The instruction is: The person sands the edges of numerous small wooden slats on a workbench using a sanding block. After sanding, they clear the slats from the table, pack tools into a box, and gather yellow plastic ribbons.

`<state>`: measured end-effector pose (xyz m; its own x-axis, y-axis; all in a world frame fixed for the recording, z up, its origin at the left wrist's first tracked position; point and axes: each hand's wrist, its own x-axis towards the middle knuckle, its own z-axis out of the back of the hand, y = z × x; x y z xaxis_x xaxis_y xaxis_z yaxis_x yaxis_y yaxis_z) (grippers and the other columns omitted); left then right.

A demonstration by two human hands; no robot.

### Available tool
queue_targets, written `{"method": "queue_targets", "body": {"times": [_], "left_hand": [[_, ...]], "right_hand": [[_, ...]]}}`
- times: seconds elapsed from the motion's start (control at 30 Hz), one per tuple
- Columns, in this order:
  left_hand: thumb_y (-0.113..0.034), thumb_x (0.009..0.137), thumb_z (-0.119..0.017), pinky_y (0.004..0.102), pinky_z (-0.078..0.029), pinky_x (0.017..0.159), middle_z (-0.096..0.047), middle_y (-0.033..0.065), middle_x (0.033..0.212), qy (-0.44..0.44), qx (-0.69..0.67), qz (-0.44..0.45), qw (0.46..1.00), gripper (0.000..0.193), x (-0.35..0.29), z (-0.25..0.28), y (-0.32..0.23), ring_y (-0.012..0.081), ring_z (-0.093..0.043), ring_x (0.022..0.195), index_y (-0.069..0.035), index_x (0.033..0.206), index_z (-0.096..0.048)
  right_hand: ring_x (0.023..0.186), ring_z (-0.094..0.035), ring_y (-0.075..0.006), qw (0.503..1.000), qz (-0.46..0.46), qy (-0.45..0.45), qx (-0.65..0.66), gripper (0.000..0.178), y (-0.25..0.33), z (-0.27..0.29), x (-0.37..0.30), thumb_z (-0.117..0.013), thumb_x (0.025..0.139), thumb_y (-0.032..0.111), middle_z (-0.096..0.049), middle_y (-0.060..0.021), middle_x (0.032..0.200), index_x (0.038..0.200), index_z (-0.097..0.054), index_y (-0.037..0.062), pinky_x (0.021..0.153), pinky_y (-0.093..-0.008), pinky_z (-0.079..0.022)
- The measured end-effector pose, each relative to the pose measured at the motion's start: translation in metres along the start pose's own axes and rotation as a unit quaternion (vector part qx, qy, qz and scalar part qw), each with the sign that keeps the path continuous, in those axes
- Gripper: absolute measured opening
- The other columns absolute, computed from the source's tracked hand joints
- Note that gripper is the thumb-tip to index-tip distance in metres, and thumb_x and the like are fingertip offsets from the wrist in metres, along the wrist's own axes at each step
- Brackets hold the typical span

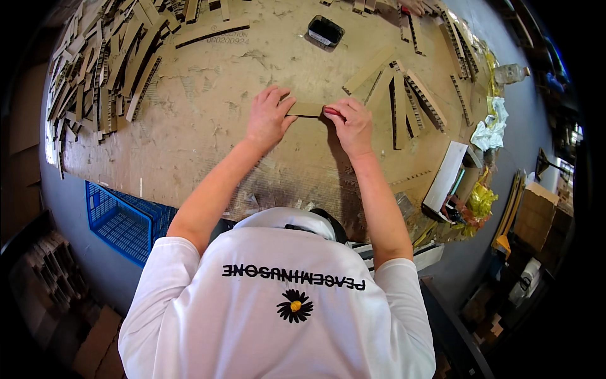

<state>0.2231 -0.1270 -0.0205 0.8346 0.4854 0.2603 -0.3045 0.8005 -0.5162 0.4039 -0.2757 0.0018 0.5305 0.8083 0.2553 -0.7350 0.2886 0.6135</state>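
A short brown cardboard strip (307, 110) lies across the middle of the table between my hands. My left hand (270, 117) is closed on its left end, thumb and fingers pinching it. At the strip's right end, my right hand (351, 124) grips a small red object (332, 111). Fingers cover most of that object, so its kind cannot be told. Right of my right hand, several cardboard strips (398, 107) with dark marks along their edges lie fanned out. Beyond my hands sits a small black open case (325, 30).
A large heap of cardboard strips (113, 63) covers the far left. One strip (212, 36) lies apart. On the right are a white box (445, 180), crumpled yellow wrapping (481, 201) and a plastic bottle (510, 74). Another person's hand (416, 6) shows far right. Below the table's left edge stands a blue crate (120, 221).
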Motion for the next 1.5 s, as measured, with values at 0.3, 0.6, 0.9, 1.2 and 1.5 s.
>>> {"method": "queue_targets", "body": {"times": [0.3,0.6,0.9,1.2,1.5], "left_hand": [[-0.019,0.078,-0.079,0.0472,-0.042,0.101,-0.057,0.007,0.131,0.006,0.017,0.003,1.0,0.047,0.0,0.002,-0.001,0.0333,-0.049,0.128,-0.013,0.122,-0.063],[-0.02,0.078,-0.079,0.0477,-0.043,0.099,-0.057,0.0068,0.13,0.004,0.03,-0.004,1.0,0.047,0.0,0.004,-0.001,0.0337,-0.05,0.127,-0.013,0.121,-0.064],[-0.017,0.073,-0.081,0.0483,-0.044,0.099,-0.06,0.0111,0.124,-0.006,0.0,-0.023,1.0,0.045,0.0,0.003,0.005,0.0353,-0.052,0.123,-0.009,0.115,-0.066],[-0.015,0.078,-0.078,0.0472,-0.047,0.097,-0.064,0.0192,0.116,-0.223,0.155,0.077,0.959,0.039,-0.006,0.067,0.038,0.0376,-0.058,0.112,-0.004,0.113,-0.065],[-0.025,0.085,-0.069,0.0467,-0.054,0.078,-0.063,0.0156,0.1,0.333,-0.083,-0.167,0.924,0.028,0.043,-0.108,-0.224,0.0374,-0.065,0.095,-0.007,0.105,-0.063]], "right_hand": [[0.078,-0.066,-0.0215,1.0,-0.002,0.005,0.008,0.01,0.001,0.001,0.0,-0.081,0.076,0.02,-0.068,0.0031,0.092,0.084,-0.075,0.0176,0.065,-0.0359,-0.048],[0.072,-0.067,-0.0239,1.0,-0.008,-0.01,-0.01,0.011,0.006,0.001,-0.002,-0.079,0.079,0.021,-0.068,0.0031,0.093,0.088,-0.075,0.0174,0.062,-0.0357,-0.053],[0.079,-0.067,-0.0253,0.995,-0.035,0.009,0.093,0.01,0.02,0.026,0.013,-0.077,0.082,0.014,-0.068,-0.005,0.091,0.091,-0.075,0.0088,0.07,-0.033,-0.053],[0.086,-0.064,-0.0186,0.933,-0.212,-0.283,0.066,0.014,-0.039,0.133,-0.082,-0.076,0.084,0.003,-0.067,-0.0085,0.094,0.097,-0.074,-0.0003,0.08,-0.0284,-0.051],[0.086,-0.06,-0.0132,0.827,-0.355,-0.433,0.048,0.013,-0.025,0.185,-0.201,-0.075,0.089,0.005,-0.065,-0.0037,0.098,0.099,-0.072,-0.0015,0.075,-0.025,-0.049]]}}
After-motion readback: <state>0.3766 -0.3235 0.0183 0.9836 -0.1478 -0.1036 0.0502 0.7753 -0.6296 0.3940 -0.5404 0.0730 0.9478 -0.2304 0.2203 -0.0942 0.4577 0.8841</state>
